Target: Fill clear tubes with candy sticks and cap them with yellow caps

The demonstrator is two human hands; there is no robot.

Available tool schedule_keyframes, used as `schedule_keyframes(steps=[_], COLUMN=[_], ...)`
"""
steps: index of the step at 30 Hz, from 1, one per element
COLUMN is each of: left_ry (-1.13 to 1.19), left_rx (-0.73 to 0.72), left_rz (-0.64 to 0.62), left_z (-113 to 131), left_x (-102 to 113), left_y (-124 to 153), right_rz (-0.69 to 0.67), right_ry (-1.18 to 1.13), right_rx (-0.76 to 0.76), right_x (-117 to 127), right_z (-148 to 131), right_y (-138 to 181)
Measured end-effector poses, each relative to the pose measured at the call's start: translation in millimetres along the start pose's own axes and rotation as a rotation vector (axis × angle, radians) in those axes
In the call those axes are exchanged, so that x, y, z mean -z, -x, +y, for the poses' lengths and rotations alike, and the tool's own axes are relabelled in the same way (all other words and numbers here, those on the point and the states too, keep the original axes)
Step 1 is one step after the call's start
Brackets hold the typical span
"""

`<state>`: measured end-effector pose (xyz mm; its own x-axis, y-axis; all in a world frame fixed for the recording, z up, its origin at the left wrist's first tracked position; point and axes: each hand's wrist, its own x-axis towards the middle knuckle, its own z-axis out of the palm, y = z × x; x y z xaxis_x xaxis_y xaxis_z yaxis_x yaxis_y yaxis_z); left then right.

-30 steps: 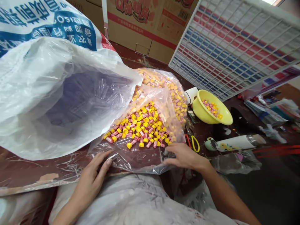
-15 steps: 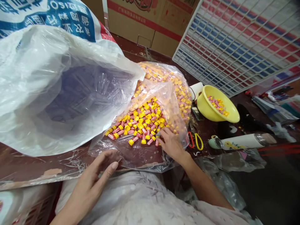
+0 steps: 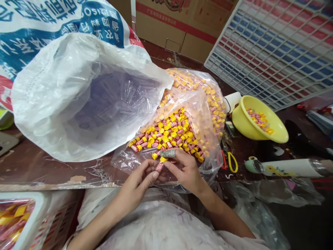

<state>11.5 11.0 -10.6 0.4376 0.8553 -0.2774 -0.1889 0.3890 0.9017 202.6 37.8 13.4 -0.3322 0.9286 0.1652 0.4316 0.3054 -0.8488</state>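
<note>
A small red-and-white patterned tube with a yellow cap (image 3: 160, 165) is held up between my two hands. The fingers of my left hand (image 3: 142, 177) close round its lower end. My right hand (image 3: 186, 170) pinches it near the cap, between thumb and index finger; grey tape (image 3: 168, 153) wraps that fingertip. Just beyond lies a pile of similar yellow-capped pieces (image 3: 169, 133), spilling from the mouth of a clear plastic bag (image 3: 212, 152). Whether my left hand also holds something clear, I cannot make out.
A large white sack (image 3: 52, 139) of clear plastic tubes gapes at left. On the right are a yellow bowl (image 3: 241, 126) with more pieces, scissors (image 3: 232, 162) and a flowered thermos (image 3: 288, 167). A white basket (image 3: 47, 205) sits below the table edge at lower left.
My right hand has come away from the pile with a capped piece. My left hand has moved right to meet it, and its fingers have closed. The view has shifted left.
</note>
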Motion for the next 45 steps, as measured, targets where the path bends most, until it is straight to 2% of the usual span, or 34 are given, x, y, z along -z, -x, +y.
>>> schedule_keyframes(steps=[3,6,9,12,15,18,21,23,26,31,34,40,45], left_ry=[0.027,0.081,0.143,0.100,-0.030,-0.310,-0.621,-0.703,-0.685,-0.641,-0.633,-0.533,-0.390], left_rx=[-0.023,-0.010,0.023,0.032,0.027,-0.037,-0.168,-0.186,-0.158,-0.198,-0.193,-0.128,-0.064], left_rz=[0.068,0.084,0.028,0.007,0.056,0.146,0.276,0.343,0.391,0.393,0.430,0.314,0.328], left_z=[2,1,-1,-2,-2,-1,1,4,9,15,15,9,10], left_x=[-1,0,0,-1,0,5,12,16,17,17,17,16,15], left_y=[-1,-2,-2,-1,1,4,7,7,7,4,1,-3,-2], right_rz=[-0.116,-0.130,-0.139,-0.132,-0.045,0.083,0.126,0.146,0.187,0.188,0.152,0.048,0.087], right_ry=[0.026,-0.017,-0.166,-0.297,-0.355,-0.413,-0.510,-0.559,-0.525,-0.416,-0.435,-0.566,-0.529], right_rx=[0.064,0.087,-0.085,-0.293,-0.318,-0.300,-0.360,-0.405,-0.407,-0.369,-0.355,-0.355,-0.322], right_x=[-5,-10,-11,-12,-14,-17,-17,-15,-13,-15,-17,-23,-21], right_z=[2,3,4,7,12,19,25,28,28,25,23,16,13], right_y=[2,5,5,3,0,-2,-4,-5,-6,-3,-1,0,-2])
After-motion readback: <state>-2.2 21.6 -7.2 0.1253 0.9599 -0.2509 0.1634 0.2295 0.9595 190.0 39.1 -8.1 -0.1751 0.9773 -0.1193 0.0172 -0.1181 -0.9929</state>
